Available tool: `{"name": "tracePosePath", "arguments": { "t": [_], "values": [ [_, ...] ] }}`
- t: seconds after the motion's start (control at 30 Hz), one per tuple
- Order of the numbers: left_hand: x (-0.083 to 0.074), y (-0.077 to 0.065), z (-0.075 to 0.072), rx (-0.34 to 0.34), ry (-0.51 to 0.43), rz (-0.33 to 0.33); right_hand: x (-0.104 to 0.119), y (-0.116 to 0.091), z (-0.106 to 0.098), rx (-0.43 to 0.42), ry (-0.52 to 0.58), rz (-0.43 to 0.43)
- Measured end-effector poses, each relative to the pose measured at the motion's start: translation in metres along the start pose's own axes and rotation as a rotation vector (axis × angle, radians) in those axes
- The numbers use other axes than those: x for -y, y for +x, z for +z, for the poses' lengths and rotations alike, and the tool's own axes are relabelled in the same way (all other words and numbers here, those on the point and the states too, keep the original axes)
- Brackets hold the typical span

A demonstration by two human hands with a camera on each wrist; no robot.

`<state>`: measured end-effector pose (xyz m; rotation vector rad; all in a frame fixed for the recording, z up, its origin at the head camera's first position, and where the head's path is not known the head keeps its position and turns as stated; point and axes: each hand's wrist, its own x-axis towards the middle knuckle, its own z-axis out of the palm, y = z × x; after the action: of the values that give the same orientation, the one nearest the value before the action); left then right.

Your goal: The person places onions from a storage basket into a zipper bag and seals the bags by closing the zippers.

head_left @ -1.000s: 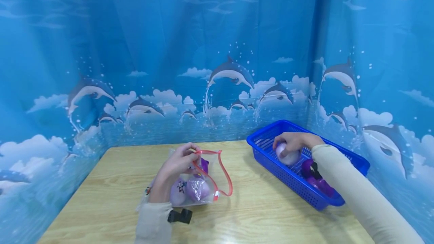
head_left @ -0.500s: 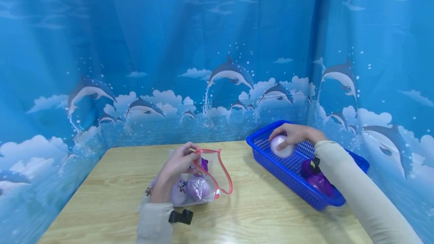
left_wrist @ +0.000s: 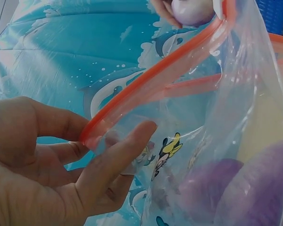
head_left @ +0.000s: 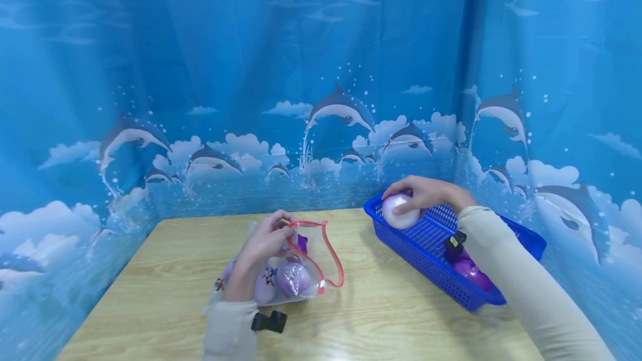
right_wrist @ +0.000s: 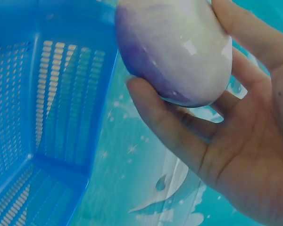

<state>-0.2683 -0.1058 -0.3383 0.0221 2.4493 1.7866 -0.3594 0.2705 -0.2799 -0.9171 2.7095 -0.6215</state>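
My left hand (head_left: 262, 245) pinches the red zip edge of a clear zip bag (head_left: 337, 261), whose mouth stands open toward the right. Inside the bag lie several purple and lavender round things, among them a pale lavender ball (head_left: 293, 279). In the left wrist view thumb and fingers (left_wrist: 115, 162) hold the bag's corner, and cartoon figures are printed on the plastic. My right hand (head_left: 426, 191) grips a glossy white-and-purple ball (head_left: 398, 211) over the far left end of a blue basket (head_left: 426, 269). The right wrist view shows fingers curled round the ball (right_wrist: 179, 52).
Shiny purple things (head_left: 472, 273) lie in the basket's near end, partly behind my right sleeve. The basket stands at the right of the wooden table (head_left: 165, 294). A dolphin-print curtain (head_left: 301, 71) hangs close behind the table and along its sides.
My right hand has lifted the white-and-purple ball from inside the basket and moved it left toward the basket's far left rim. My left hand and the bag have hardly moved.
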Motion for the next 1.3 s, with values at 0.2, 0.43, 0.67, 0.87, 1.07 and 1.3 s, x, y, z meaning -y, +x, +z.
{"name": "tracePosePath", "arguments": {
  "t": [0.2, 0.43, 0.67, 0.87, 1.07, 1.3],
  "values": [
    [0.001, 0.001, 0.001, -0.004, -0.003, 0.011, 0.013, 0.009, 0.008, -0.005, 0.011, -0.02],
    [0.001, 0.003, 0.001, -0.004, 0.007, -0.002, 0.024, 0.016, 0.018, 0.035, 0.024, -0.057],
    [0.002, 0.003, 0.001, 0.007, 0.009, 0.008, 0.036, 0.023, 0.027, 0.055, 0.042, -0.088],
    [0.002, 0.003, 0.001, 0.002, 0.003, 0.008, 0.048, 0.028, 0.036, 0.032, 0.025, -0.121],
    [0.003, 0.004, 0.002, -0.014, -0.013, 0.016, 0.059, 0.031, 0.044, 0.019, 0.017, -0.156],
    [0.004, 0.004, 0.002, -0.026, -0.037, 0.022, 0.07, 0.036, 0.055, -0.003, 0.006, -0.191]
  ]
}}
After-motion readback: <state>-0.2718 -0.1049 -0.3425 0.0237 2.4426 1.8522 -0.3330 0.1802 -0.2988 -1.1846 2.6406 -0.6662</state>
